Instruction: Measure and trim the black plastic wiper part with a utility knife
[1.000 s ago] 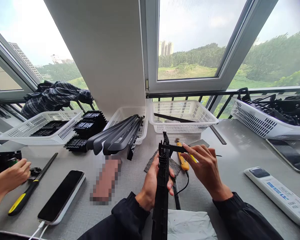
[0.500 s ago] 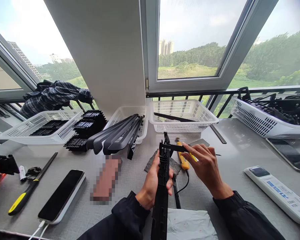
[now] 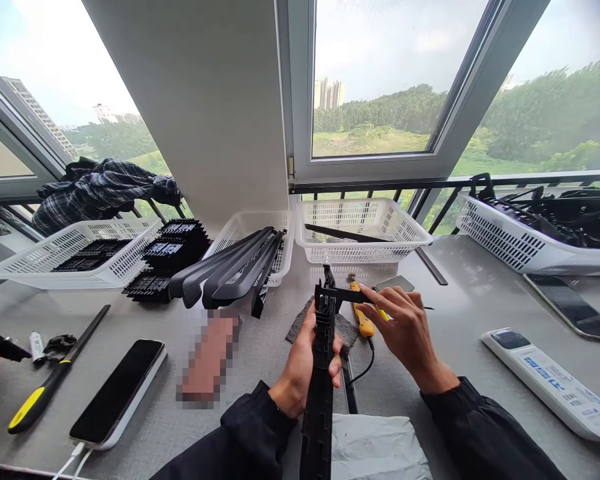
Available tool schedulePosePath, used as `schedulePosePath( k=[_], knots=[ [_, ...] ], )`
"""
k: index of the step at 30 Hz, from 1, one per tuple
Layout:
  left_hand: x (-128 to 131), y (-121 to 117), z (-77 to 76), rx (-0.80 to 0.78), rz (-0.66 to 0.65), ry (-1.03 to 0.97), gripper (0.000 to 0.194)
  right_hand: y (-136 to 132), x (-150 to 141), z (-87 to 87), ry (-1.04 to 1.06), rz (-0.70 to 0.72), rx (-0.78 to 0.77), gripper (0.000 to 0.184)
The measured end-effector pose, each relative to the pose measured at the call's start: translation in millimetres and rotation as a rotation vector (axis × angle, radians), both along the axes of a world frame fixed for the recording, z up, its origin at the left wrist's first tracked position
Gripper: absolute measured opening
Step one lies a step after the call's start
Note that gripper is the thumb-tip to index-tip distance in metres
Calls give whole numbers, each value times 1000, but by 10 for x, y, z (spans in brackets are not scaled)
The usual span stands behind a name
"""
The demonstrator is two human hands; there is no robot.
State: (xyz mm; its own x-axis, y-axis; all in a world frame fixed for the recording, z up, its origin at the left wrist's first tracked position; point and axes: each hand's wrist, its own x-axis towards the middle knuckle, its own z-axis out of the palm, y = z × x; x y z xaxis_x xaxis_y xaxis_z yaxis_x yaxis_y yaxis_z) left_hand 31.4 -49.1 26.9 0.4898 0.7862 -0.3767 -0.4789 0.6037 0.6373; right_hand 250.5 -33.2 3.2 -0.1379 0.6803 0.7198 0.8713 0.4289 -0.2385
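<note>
Strip [image 3: 318, 407], ribbed black plastic, points lengthwise away from the person; left hand [image 3: 299, 370] has its grip closed around it, right hand [image 3: 405, 327] pinches a flat caliper [image 3: 347, 295].

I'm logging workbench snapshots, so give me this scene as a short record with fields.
left hand: left hand gripping long black part
right hand: right hand holding black caliper-like tool across the part's far end
behind hands: yellow corded tool
left side: phone; file with black-and-yellow handle
back: four white baskets
</note>
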Motion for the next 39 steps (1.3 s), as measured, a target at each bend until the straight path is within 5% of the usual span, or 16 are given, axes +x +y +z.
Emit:
schedulePosePath(
  k=[13, 21, 30, 39],
  knots=[
    [-7, -30, 12, 31, -10, 30, 70, 24, -4, -38, -21, -7, 18, 47],
    [-74, 78, -126, 71, 99, 63, 73, 90, 278, -91, 588, -300, -2, 67],
    [-139, 241, -259, 168, 88, 21, 79, 210, 435, -252, 614, -377, -196, 92],
    [-302, 499, -414, 181, 99, 41, 41, 321, 539, -515, 507, -386, -377, 82]
  ],
)
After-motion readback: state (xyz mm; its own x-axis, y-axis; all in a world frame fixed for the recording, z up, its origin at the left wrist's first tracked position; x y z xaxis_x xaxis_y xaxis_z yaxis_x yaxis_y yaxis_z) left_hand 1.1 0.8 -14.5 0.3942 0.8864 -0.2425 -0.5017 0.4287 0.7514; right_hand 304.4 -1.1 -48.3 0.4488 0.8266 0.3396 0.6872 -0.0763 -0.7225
